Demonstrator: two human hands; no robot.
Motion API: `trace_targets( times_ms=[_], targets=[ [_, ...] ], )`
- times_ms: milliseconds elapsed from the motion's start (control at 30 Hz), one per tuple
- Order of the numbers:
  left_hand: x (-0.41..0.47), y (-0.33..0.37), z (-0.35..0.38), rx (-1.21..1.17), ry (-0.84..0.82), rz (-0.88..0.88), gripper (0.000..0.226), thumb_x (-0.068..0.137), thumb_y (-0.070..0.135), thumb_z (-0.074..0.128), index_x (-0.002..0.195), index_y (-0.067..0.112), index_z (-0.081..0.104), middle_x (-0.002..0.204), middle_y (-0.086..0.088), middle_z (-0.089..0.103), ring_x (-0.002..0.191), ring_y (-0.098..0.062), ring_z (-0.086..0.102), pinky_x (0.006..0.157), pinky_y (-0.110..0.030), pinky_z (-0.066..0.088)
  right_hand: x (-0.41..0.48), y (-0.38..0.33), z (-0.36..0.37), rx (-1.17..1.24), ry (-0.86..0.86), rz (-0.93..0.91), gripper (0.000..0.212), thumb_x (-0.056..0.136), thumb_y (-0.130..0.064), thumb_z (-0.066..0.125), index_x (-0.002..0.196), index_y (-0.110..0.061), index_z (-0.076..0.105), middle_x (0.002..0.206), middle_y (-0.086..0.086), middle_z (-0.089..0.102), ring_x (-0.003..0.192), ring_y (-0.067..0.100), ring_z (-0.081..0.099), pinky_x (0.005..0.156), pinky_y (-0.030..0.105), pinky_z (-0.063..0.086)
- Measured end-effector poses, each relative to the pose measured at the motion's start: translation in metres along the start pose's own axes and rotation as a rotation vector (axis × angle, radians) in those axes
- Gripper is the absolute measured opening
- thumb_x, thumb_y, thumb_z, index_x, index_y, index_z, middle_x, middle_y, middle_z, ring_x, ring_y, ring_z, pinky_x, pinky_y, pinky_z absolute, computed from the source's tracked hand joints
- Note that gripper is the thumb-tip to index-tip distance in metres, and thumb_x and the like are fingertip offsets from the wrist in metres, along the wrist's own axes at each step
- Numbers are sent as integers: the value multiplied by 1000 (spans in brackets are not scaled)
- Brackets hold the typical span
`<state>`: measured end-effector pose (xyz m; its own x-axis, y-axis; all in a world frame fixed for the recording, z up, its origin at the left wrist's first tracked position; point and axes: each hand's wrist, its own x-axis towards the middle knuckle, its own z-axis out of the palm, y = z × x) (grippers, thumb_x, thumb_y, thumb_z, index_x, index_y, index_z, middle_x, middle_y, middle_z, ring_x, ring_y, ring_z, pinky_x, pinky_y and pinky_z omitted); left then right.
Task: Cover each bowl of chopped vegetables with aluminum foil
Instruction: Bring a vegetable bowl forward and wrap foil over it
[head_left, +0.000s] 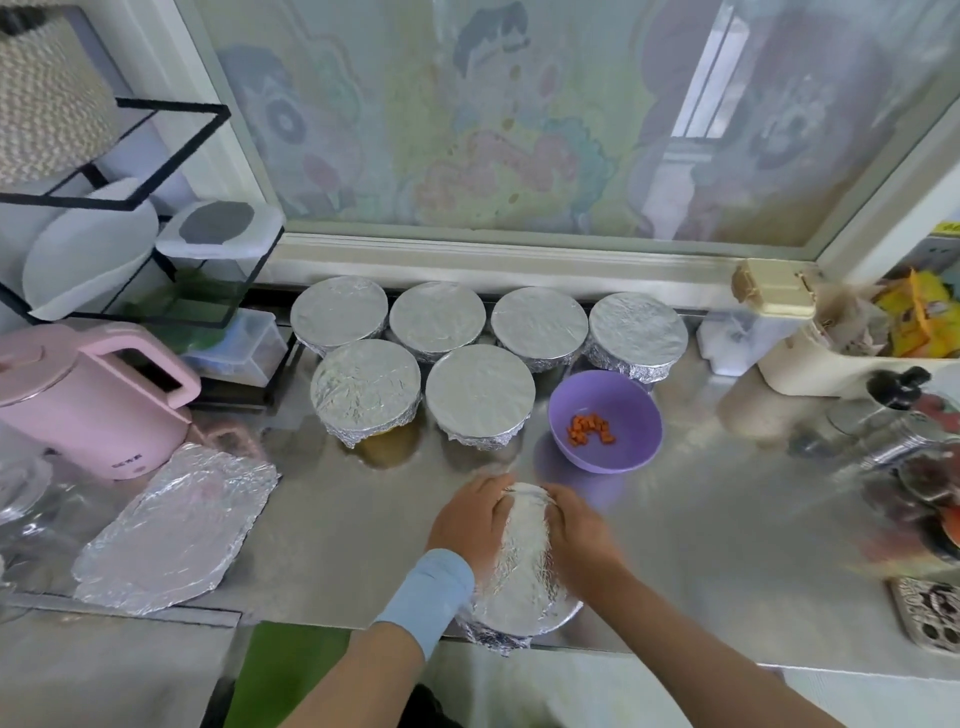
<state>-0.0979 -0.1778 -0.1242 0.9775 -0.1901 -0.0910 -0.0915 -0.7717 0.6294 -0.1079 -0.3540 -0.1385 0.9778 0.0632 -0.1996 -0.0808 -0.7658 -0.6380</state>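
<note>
While both forearms are stretched forward over the near edge of the counter (727, 519), the foil-covered bowl (524, 577) is gripped at its far rim. The left hand (470, 519) is cupped round one side and the right hand (576, 530) round the other, with fingers curled down over the foil. Just beyond, the purple bowl (605, 421) of orange pieces is seen uncovered beside six wrapped bowls (480, 395).
</note>
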Motion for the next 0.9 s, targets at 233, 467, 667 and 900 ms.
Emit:
trace_targets(
  times_ms=[233,467,667,900],
  targets=[
    [6,-3,-8,-274,46,-104,23,100,24,47,113,25,66,103,7,69,92,-11,62,82,-28,48,18,-34,-5,13,54,-86,25,100,-23,48,117,-25,66,108,-9,65,97,8,58,84,20,42],
    [15,-8,-7,-251,0,-134,25,102,27,44,106,20,68,94,1,70,86,-20,62,77,-33,47,22,-40,-3,-145,-18,4,21,101,-35,40,102,-33,61,76,-15,55,78,14,58,69,33,47],
    [17,-4,-9,-160,-15,-174,30,104,28,39,107,19,68,95,-1,68,88,-20,59,78,-33,46,30,-39,-10,-134,-110,11,24,101,-33,39,111,-32,62,89,-12,63,90,17,60,78,30,48],
    [10,7,-5,-89,9,-59,31,103,24,40,125,28,62,120,9,64,109,-11,58,92,-23,43,17,-27,-10,12,-16,-57,22,101,-32,46,113,-34,64,88,-20,59,79,4,54,65,16,36]
  ],
)
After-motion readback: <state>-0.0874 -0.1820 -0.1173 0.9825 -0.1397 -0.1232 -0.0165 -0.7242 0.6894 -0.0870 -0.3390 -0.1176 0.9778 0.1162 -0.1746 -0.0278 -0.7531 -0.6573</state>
